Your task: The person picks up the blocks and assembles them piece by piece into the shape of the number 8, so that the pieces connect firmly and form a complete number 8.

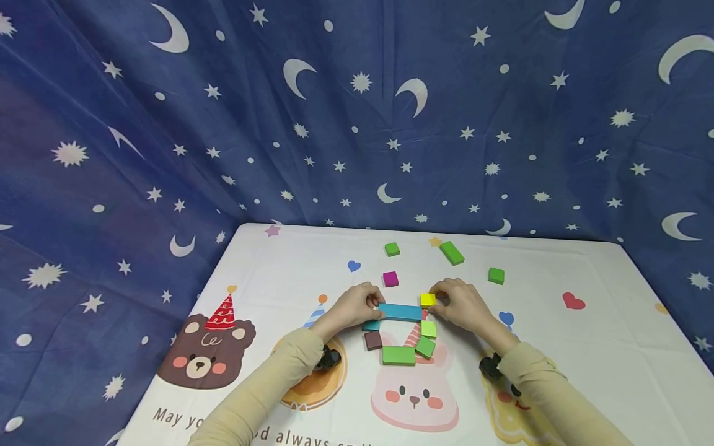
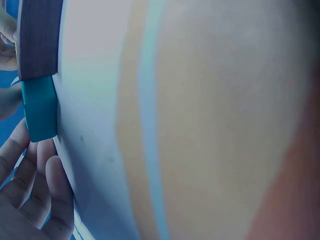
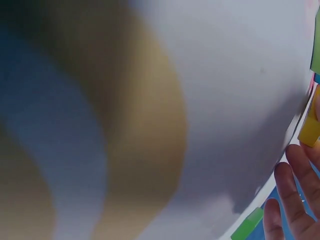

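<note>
In the head view a long blue block (image 1: 400, 311) lies across the top of a ring of blocks. My left hand (image 1: 356, 306) pinches its left end between thumb and finger. A yellow block (image 1: 427, 300) sits at the blue block's right end, and my right hand (image 1: 460, 303) grips it from the right. Below the left fingers is a teal block (image 2: 41, 109), with a dark brown block (image 1: 373, 340) beyond it. Down the ring's right side are a yellow-green block (image 1: 429, 329) and a tilted green block (image 1: 426, 347). A long green block (image 1: 398, 355) forms the bottom.
Behind the ring lie a magenta block (image 1: 390, 279), a small green block (image 1: 392, 249), a longer green block (image 1: 452, 253) and another green block (image 1: 496, 275). A white printed cloth (image 1: 602, 347) covers the table. A dark blue starry curtain (image 1: 357, 111) hangs behind.
</note>
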The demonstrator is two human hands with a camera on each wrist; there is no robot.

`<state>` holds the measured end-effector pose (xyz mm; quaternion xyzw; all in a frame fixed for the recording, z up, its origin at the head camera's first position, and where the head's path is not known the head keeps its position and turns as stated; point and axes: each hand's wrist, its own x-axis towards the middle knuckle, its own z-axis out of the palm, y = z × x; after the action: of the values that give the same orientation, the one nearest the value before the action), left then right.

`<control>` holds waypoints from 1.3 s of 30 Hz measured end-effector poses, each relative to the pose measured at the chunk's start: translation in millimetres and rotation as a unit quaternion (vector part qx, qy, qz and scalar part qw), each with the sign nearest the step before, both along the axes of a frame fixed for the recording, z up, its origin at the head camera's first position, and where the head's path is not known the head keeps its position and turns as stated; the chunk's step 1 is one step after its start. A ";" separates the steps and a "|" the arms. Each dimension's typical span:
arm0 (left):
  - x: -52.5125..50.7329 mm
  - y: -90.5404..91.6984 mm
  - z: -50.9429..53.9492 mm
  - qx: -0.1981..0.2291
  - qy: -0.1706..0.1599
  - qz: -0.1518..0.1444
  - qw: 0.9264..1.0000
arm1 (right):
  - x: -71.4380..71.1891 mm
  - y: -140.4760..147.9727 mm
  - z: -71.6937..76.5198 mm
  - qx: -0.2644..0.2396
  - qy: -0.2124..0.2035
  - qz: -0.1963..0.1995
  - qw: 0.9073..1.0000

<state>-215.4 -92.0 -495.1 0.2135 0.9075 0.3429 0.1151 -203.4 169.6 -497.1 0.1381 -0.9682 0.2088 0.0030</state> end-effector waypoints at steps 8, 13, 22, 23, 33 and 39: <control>-0.3 0.4 0.1 -0.004 0.001 0.000 1.000 | -0.9 -1.8 0.5 0.014 0.006 0.010 1.000; -0.2 0.1 -0.2 -0.003 0.000 0.000 1.000 | -1.9 -2.2 0.4 0.028 0.010 0.018 0.999; -0.3 -0.1 -0.5 0.000 0.004 -0.002 1.000 | -1.8 -2.9 1.2 0.031 0.008 0.024 0.999; -0.4 -0.1 -0.7 0.000 0.005 -0.002 1.000 | -1.8 -2.9 1.2 0.031 0.008 0.025 0.999; 0.2 -0.1 -1.1 0.000 0.004 -0.001 1.000 | -1.0 -6.0 5.1 0.020 0.011 0.043 0.999; -0.2 -0.5 -1.0 0.001 0.005 -0.001 1.000 | -2.1 -6.7 4.7 0.011 0.006 0.042 0.999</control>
<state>-215.7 -92.4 -496.2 0.2162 0.9075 0.3426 0.1107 -205.5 162.9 -492.4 0.1796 -0.9638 0.1968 -0.0015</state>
